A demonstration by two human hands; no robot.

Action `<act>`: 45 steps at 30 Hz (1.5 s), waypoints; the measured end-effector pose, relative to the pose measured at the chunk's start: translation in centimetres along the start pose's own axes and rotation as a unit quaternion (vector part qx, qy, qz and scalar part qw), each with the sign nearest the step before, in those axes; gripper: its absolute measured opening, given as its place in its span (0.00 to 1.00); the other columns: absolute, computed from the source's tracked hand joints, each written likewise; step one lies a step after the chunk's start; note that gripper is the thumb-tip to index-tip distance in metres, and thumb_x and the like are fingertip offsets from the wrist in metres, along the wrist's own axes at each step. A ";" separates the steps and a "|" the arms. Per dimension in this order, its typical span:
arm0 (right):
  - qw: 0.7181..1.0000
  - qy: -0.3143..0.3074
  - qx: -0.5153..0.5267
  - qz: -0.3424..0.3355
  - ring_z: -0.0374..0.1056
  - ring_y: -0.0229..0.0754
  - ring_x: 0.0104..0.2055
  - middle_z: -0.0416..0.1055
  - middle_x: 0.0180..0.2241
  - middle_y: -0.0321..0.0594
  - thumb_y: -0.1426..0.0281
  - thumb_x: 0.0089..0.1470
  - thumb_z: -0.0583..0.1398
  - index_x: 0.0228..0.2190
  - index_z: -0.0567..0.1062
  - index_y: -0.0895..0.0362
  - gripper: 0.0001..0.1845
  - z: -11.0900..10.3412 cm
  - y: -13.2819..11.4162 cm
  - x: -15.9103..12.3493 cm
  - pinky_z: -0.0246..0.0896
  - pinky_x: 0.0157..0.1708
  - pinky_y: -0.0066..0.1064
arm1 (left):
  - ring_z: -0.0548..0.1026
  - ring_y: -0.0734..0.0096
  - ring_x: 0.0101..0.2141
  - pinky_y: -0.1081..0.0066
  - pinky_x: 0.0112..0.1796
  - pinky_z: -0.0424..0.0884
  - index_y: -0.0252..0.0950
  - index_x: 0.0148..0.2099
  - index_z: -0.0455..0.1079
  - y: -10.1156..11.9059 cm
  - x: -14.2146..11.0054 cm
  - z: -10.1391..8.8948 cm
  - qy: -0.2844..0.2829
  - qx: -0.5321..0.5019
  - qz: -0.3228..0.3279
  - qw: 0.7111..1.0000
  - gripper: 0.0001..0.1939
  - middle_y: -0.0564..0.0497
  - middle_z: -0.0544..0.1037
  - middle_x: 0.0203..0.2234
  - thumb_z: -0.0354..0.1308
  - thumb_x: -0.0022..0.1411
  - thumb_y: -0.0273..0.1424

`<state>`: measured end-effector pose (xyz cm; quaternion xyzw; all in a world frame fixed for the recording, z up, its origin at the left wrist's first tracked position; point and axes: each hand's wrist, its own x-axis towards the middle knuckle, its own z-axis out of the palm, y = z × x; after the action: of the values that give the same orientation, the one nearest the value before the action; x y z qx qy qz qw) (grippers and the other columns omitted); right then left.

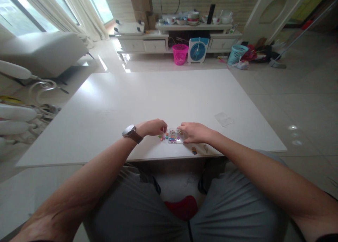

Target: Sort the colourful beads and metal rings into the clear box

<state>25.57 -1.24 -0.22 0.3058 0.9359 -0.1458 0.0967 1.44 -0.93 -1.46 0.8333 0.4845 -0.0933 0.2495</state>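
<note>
A small clear plastic box (173, 141) with compartments lies near the front edge of the white table (148, 97), colourful little pieces inside it. My right hand (196, 132) grips the box by its right side. Just left of the box is a small heap of bright loose pieces (161, 138). Over that heap, my left hand (156, 127) has its fingers pinched together; whatever is between them is too small to make out. A little yellow and blue figure (194, 150) and a pale small piece (205, 148) lie by the table edge, below my right wrist.
A flat clear plastic lid (224, 119) rests on the table to the right. Beyond the table stand a pink basket (180, 54), a blue box fan (198, 50) and a light blue basket (237, 55). White chairs (16, 112) are at the left.
</note>
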 end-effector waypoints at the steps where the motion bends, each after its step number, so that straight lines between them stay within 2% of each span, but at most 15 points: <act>1: 1.000 0.002 -0.001 -0.001 0.70 0.47 0.42 0.71 0.45 0.44 0.62 0.49 0.63 0.52 0.71 0.56 0.27 0.0 0.0 0.0 0.58 0.33 0.31 | 0.74 0.73 0.29 0.75 0.30 0.64 0.38 0.37 0.78 0.0 -0.1 -0.2 -0.003 -0.001 -0.003 1.000 0.12 0.51 0.80 0.31 0.56 0.52 0.23; 6: 1.000 -0.003 0.000 0.001 0.70 0.47 0.42 0.71 0.45 0.44 0.61 0.50 0.64 0.52 0.70 0.56 0.28 0.0 0.0 0.0 0.58 0.33 0.31 | 0.75 0.72 0.29 0.76 0.29 0.65 0.38 0.38 0.78 0.0 -0.6 -0.6 -0.053 -0.023 -0.017 0.998 0.11 0.52 0.81 0.31 0.62 0.49 0.28; 9: 1.000 -0.003 0.003 0.002 0.71 0.48 0.43 0.71 0.46 0.45 0.62 0.50 0.64 0.53 0.70 0.56 0.29 -0.1 -0.1 -0.1 0.59 0.34 0.31 | 0.75 0.72 0.30 0.76 0.29 0.65 0.37 0.37 0.78 -0.1 -0.5 -0.3 -0.075 -0.019 -0.025 0.997 0.12 0.53 0.81 0.31 0.61 0.47 0.24; 12: 1.000 -0.002 0.004 0.001 0.71 0.48 0.42 0.71 0.45 0.45 0.62 0.50 0.64 0.52 0.70 0.56 0.28 -0.1 0.0 0.0 0.59 0.33 0.31 | 0.75 0.72 0.30 0.76 0.29 0.65 0.37 0.35 0.78 -0.1 -0.3 0.0 -0.071 -0.013 -0.024 0.997 0.12 0.53 0.81 0.30 0.59 0.47 0.22; 17: 1.000 0.001 0.013 -0.003 0.70 0.49 0.44 0.71 0.46 0.45 0.61 0.49 0.66 0.53 0.70 0.56 0.30 0.2 0.2 0.1 0.60 0.36 0.32 | 0.75 0.72 0.29 0.75 0.29 0.66 0.36 0.34 0.78 -0.1 -0.2 0.1 -0.045 -0.003 -0.015 0.999 0.09 0.52 0.81 0.29 0.61 0.48 0.24; 19: 1.000 0.016 0.019 -0.015 0.69 0.50 0.47 0.71 0.47 0.48 0.59 0.47 0.68 0.52 0.71 0.58 0.32 0.3 0.3 0.2 0.61 0.40 0.33 | 0.75 0.73 0.29 0.76 0.31 0.67 0.35 0.34 0.77 0.1 -0.2 -0.2 -0.010 -0.015 0.010 1.000 0.08 0.51 0.80 0.29 0.61 0.50 0.24; 21: 0.997 0.056 0.033 -0.034 0.67 0.52 0.49 0.71 0.48 0.50 0.59 0.49 0.67 0.52 0.71 0.60 0.32 0.2 0.3 0.2 0.60 0.45 0.35 | 0.75 0.73 0.30 0.76 0.32 0.67 0.34 0.36 0.76 0.4 -0.4 -0.5 0.032 -0.050 0.049 0.997 0.07 0.51 0.80 0.30 0.60 0.52 0.26; 25: 0.981 0.152 0.099 -0.065 0.67 0.47 0.47 0.73 0.44 0.47 0.66 0.57 0.62 0.48 0.72 0.59 0.18 -0.3 -0.1 0.3 0.59 0.45 0.34 | 0.74 0.75 0.29 0.76 0.32 0.68 0.33 0.37 0.74 1.6 -0.7 -1.1 0.070 -0.134 0.110 0.982 0.06 0.51 0.79 0.29 0.58 0.57 0.29; 28: 0.971 0.181 0.118 -0.101 0.67 0.44 0.42 0.74 0.40 0.43 0.71 0.57 0.61 0.43 0.75 0.57 0.11 -0.3 -0.4 0.4 0.58 0.42 0.32 | 0.73 0.75 0.29 0.76 0.31 0.67 0.32 0.36 0.72 2.2 -0.7 -1.1 0.088 -0.181 0.124 0.972 0.06 0.51 0.78 0.28 0.59 0.57 0.29; 32: 0.968 0.181 0.107 -0.135 0.67 0.43 0.40 0.75 0.38 0.43 0.77 0.56 0.59 0.39 0.76 0.57 0.09 0.2 -0.5 0.6 0.55 0.39 0.30 | 0.74 0.75 0.28 0.76 0.30 0.67 0.33 0.42 0.69 2.3 -0.3 -0.6 0.071 -0.279 0.121 0.950 0.11 0.52 0.78 0.28 0.61 0.56 0.29; 37: 0.970 0.167 0.111 -0.133 0.68 0.42 0.38 0.75 0.36 0.42 0.77 0.56 0.60 0.37 0.77 0.58 0.08 0.3 -0.5 0.7 0.54 0.37 0.29 | 0.75 0.75 0.29 0.75 0.30 0.69 0.34 0.43 0.66 2.0 0.2 -0.1 0.028 -0.373 0.121 0.920 0.14 0.53 0.78 0.27 0.64 0.54 0.27; 42: 0.971 0.150 0.122 -0.139 0.67 0.40 0.35 0.75 0.33 0.41 0.75 0.55 0.61 0.35 0.78 0.58 0.05 0.2 -0.6 0.7 0.53 0.34 0.28 | 0.77 0.72 0.29 0.74 0.30 0.70 0.33 0.44 0.66 2.1 0.3 0.3 0.010 -0.384 0.111 0.917 0.17 0.52 0.79 0.28 0.65 0.53 0.29; 45: 0.975 0.128 0.116 -0.140 0.66 0.39 0.32 0.75 0.31 0.40 0.76 0.53 0.61 0.32 0.78 0.58 0.05 0.1 -0.3 0.7 0.50 0.32 0.27 | 0.77 0.71 0.30 0.74 0.30 0.70 0.34 0.45 0.67 2.1 0.4 0.4 0.007 -0.365 0.111 0.924 0.18 0.52 0.79 0.28 0.66 0.52 0.29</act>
<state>24.79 -1.13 -0.41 0.1966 0.9508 -0.2253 -0.0810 3.47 -1.69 -1.24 0.7336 0.3912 0.1243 0.5417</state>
